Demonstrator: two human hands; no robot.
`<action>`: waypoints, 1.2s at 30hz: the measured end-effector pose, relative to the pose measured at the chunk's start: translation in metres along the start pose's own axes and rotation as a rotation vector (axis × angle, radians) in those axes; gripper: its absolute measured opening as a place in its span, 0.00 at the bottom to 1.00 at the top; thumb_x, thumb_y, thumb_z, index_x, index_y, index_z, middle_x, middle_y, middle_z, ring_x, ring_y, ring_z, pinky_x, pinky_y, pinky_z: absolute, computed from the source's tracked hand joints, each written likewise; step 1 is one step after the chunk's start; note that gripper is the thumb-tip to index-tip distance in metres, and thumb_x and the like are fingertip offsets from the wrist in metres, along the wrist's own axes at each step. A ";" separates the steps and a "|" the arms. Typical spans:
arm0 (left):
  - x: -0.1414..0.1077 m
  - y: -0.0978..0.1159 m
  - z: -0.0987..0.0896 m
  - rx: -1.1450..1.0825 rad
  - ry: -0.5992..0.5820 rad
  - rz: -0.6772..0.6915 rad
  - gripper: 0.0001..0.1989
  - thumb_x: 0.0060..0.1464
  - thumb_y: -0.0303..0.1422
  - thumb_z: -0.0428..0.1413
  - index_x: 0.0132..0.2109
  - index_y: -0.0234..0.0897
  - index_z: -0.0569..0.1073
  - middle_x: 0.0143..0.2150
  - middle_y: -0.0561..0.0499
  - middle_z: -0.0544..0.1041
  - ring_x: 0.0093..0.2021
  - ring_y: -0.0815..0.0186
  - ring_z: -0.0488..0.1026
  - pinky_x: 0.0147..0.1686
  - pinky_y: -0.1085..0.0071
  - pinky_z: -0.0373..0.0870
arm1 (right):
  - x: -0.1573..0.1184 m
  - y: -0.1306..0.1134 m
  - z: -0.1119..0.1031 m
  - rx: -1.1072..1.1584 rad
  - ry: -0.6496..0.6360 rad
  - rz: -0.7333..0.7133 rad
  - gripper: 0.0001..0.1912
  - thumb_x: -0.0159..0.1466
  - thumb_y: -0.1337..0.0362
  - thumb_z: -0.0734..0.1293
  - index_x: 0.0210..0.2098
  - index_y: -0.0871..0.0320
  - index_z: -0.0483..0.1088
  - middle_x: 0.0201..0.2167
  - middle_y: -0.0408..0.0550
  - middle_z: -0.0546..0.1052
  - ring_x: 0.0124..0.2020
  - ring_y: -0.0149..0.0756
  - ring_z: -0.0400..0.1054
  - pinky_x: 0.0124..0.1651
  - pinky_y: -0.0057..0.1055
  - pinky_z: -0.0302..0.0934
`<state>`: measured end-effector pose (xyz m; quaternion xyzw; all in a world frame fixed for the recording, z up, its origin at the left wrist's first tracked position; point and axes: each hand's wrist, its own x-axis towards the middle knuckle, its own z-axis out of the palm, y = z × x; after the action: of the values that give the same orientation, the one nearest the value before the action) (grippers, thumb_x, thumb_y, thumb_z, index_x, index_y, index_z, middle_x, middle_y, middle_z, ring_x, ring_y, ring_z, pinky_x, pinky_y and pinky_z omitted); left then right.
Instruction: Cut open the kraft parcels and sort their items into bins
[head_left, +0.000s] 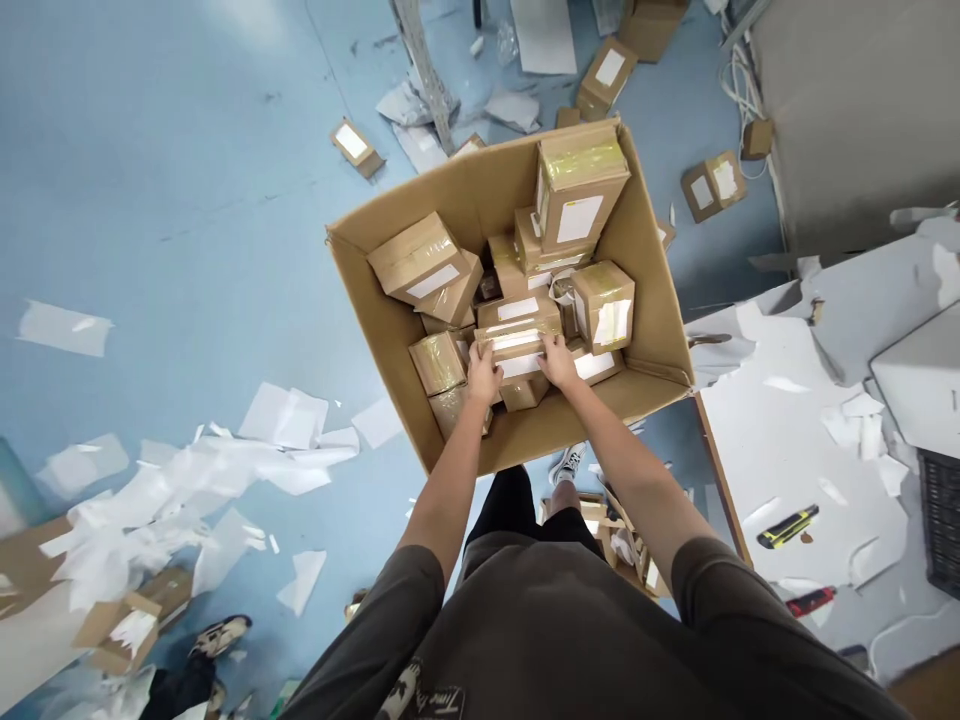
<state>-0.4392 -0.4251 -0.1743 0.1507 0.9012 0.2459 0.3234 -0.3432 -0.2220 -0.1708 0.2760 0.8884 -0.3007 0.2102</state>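
My left hand [485, 374] and right hand [558, 362] pinch the two ends of a small box [517, 352], just toward six o'clock inside the big box [457, 195]. I should keep it flat, squeeze evenly, and not bump the taped box [602, 303] at three o'clock.
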 end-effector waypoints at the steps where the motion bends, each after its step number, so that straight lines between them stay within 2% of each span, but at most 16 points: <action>1: -0.006 0.009 -0.009 0.008 0.029 0.012 0.36 0.63 0.28 0.60 0.77 0.38 0.66 0.83 0.37 0.52 0.76 0.45 0.67 0.74 0.53 0.69 | -0.005 -0.005 -0.008 0.006 0.037 -0.018 0.34 0.71 0.67 0.65 0.75 0.56 0.62 0.64 0.65 0.68 0.57 0.59 0.74 0.64 0.56 0.70; 5: -0.028 0.057 -0.057 0.023 0.169 0.087 0.34 0.65 0.29 0.60 0.76 0.43 0.67 0.82 0.39 0.53 0.73 0.45 0.70 0.70 0.52 0.74 | -0.027 -0.023 -0.058 0.048 0.229 -0.107 0.31 0.72 0.66 0.65 0.74 0.55 0.65 0.62 0.64 0.69 0.55 0.58 0.75 0.61 0.56 0.73; 10: -0.045 0.146 -0.108 0.017 0.350 0.299 0.32 0.65 0.31 0.61 0.74 0.43 0.71 0.82 0.39 0.56 0.77 0.45 0.65 0.70 0.54 0.73 | -0.069 -0.027 -0.146 0.070 0.506 -0.149 0.31 0.73 0.65 0.67 0.74 0.54 0.64 0.67 0.65 0.66 0.59 0.60 0.73 0.61 0.56 0.73; 13: -0.056 0.211 -0.118 0.019 0.386 0.482 0.32 0.64 0.32 0.62 0.73 0.43 0.72 0.81 0.38 0.58 0.77 0.45 0.66 0.69 0.54 0.74 | -0.106 -0.005 -0.197 0.087 0.698 -0.127 0.31 0.73 0.64 0.67 0.74 0.52 0.65 0.68 0.63 0.65 0.63 0.60 0.71 0.64 0.56 0.72; 15: -0.066 0.256 -0.110 0.026 0.374 0.597 0.32 0.63 0.33 0.64 0.73 0.43 0.72 0.80 0.38 0.59 0.76 0.45 0.67 0.68 0.53 0.74 | -0.137 0.025 -0.224 0.111 0.803 -0.093 0.31 0.72 0.65 0.67 0.74 0.52 0.65 0.68 0.63 0.66 0.64 0.60 0.70 0.65 0.55 0.72; 17: -0.081 0.301 -0.088 0.036 0.323 0.702 0.33 0.63 0.33 0.64 0.73 0.44 0.72 0.80 0.38 0.59 0.74 0.45 0.69 0.68 0.53 0.75 | -0.174 0.067 -0.242 0.145 0.894 -0.041 0.31 0.71 0.65 0.68 0.73 0.53 0.66 0.66 0.62 0.67 0.64 0.59 0.70 0.65 0.54 0.73; 19: -0.102 0.344 -0.051 0.048 0.236 0.795 0.33 0.63 0.33 0.64 0.73 0.44 0.72 0.80 0.39 0.59 0.72 0.46 0.71 0.66 0.54 0.76 | -0.217 0.117 -0.250 0.183 0.978 0.031 0.30 0.70 0.65 0.69 0.71 0.53 0.68 0.65 0.61 0.68 0.63 0.58 0.71 0.64 0.53 0.73; 22: -0.142 0.395 0.022 0.076 0.066 0.907 0.32 0.64 0.31 0.62 0.73 0.43 0.72 0.79 0.38 0.59 0.68 0.47 0.75 0.64 0.54 0.78 | -0.288 0.198 -0.243 0.252 1.080 0.163 0.28 0.67 0.66 0.70 0.67 0.53 0.71 0.62 0.60 0.70 0.61 0.56 0.72 0.64 0.51 0.73; 25: -0.180 0.427 0.103 0.114 -0.076 0.976 0.31 0.65 0.29 0.61 0.73 0.42 0.72 0.78 0.36 0.59 0.67 0.46 0.75 0.64 0.53 0.78 | -0.348 0.277 -0.220 0.335 1.121 0.276 0.27 0.65 0.67 0.70 0.63 0.53 0.73 0.61 0.59 0.70 0.61 0.56 0.72 0.64 0.51 0.73; 28: -0.208 0.438 0.178 0.152 -0.164 0.979 0.30 0.66 0.29 0.59 0.73 0.41 0.72 0.78 0.35 0.58 0.65 0.46 0.77 0.62 0.54 0.78 | -0.382 0.346 -0.190 0.435 1.111 0.351 0.25 0.63 0.68 0.70 0.60 0.54 0.74 0.61 0.60 0.71 0.62 0.56 0.72 0.65 0.52 0.71; 31: -0.227 0.431 0.239 0.199 -0.209 0.939 0.29 0.67 0.28 0.58 0.73 0.39 0.72 0.77 0.32 0.57 0.63 0.47 0.78 0.61 0.54 0.78 | -0.390 0.401 -0.159 0.565 1.093 0.357 0.24 0.61 0.69 0.69 0.57 0.55 0.75 0.60 0.59 0.72 0.63 0.54 0.71 0.68 0.51 0.68; 33: -0.237 0.420 0.265 0.251 -0.224 0.913 0.29 0.67 0.27 0.57 0.73 0.38 0.72 0.76 0.31 0.58 0.62 0.48 0.78 0.60 0.54 0.79 | -0.386 0.427 -0.140 0.653 1.090 0.341 0.23 0.60 0.70 0.68 0.55 0.55 0.75 0.58 0.57 0.74 0.63 0.51 0.71 0.70 0.51 0.66; 36: -0.250 0.406 0.282 0.354 -0.212 0.903 0.30 0.66 0.26 0.57 0.73 0.40 0.72 0.75 0.32 0.61 0.62 0.48 0.77 0.58 0.54 0.79 | -0.377 0.448 -0.123 0.732 1.085 0.324 0.23 0.60 0.70 0.67 0.54 0.54 0.76 0.61 0.55 0.74 0.66 0.49 0.69 0.73 0.50 0.64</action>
<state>-0.0214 -0.0972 -0.0167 0.6029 0.7360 0.1882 0.2437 0.1943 0.0194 -0.0647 0.5713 0.6562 -0.3657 -0.3305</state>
